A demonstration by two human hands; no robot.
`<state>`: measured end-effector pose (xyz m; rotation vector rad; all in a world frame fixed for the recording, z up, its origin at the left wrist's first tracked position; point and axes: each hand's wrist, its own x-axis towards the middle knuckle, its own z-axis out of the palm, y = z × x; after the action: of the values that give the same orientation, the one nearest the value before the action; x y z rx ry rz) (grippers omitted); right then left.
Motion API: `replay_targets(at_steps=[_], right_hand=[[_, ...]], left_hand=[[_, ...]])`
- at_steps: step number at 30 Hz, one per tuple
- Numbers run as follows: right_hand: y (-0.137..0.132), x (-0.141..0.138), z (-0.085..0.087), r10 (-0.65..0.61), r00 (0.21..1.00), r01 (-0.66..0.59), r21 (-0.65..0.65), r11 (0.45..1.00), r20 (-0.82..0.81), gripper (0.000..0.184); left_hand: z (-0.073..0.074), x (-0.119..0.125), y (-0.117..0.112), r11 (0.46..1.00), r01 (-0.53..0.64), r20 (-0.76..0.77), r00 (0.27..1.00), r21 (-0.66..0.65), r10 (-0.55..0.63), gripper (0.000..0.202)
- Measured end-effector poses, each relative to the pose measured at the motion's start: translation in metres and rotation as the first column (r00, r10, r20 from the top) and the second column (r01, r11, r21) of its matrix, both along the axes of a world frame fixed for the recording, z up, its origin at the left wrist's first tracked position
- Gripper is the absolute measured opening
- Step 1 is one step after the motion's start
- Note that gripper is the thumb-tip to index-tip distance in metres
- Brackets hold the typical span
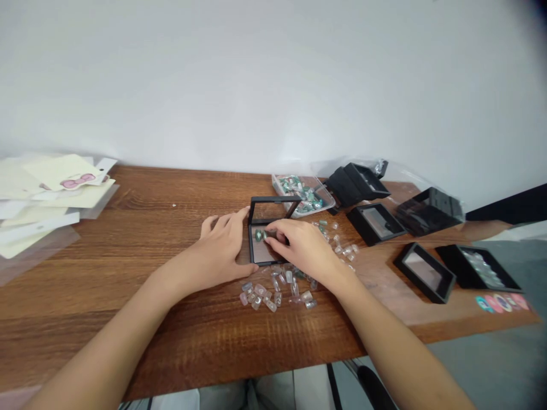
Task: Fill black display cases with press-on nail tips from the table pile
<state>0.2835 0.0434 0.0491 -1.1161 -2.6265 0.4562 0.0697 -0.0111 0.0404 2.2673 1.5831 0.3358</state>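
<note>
A small black case (261, 253) with its windowed lid raised lies in front of me. My left hand (222, 247) holds its left side, with fingertips by the upper corner and the thumb at the lower one. Over the tray, the thumb and fingers of my right hand (307, 245) pinch a small green press-on nail (265, 234). Another green press-on nail (258, 234) lies just left of it in the case. Several loose clear and pinkish press-on nails (260, 291) are scattered in front of the case, and more lie beyond my right wrist.
A clear plastic tub (328, 199) of green and silvery nails stands behind the case. Several black boxes (370, 236) lie to the right, near round stickers (498, 303). Paper cards and clear sleeves (51, 193) are stacked at the far left. A wall borders the wooden table (179, 330).
</note>
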Motion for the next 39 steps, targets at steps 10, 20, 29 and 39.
replay_targets(at_steps=[10,20,29,39], right_hand=[[0.005,0.02,0.025,-0.092,0.978,0.064,-0.151,0.986,-0.186,0.019],[0.019,0.078,0.041,-0.045,0.995,0.08,-0.415,0.906,0.093,0.008],[0.009,0.089,0.043,-0.015,0.958,0.125,-0.37,0.92,0.286,0.013],[0.017,0.088,0.037,-0.222,0.926,0.292,-0.205,0.934,0.307,0.007]], left_hand=[[-0.001,-0.003,0.002,0.999,-0.011,-0.072,0.997,-0.034,0.009,0.107],[0.0,-0.018,0.008,0.996,-0.083,-0.08,0.994,-0.022,0.081,0.106],[-0.007,-0.021,0.01,0.997,-0.082,-0.102,0.991,0.007,0.082,0.105],[-0.018,-0.026,0.012,0.995,-0.083,-0.12,0.989,0.06,0.09,0.104]])
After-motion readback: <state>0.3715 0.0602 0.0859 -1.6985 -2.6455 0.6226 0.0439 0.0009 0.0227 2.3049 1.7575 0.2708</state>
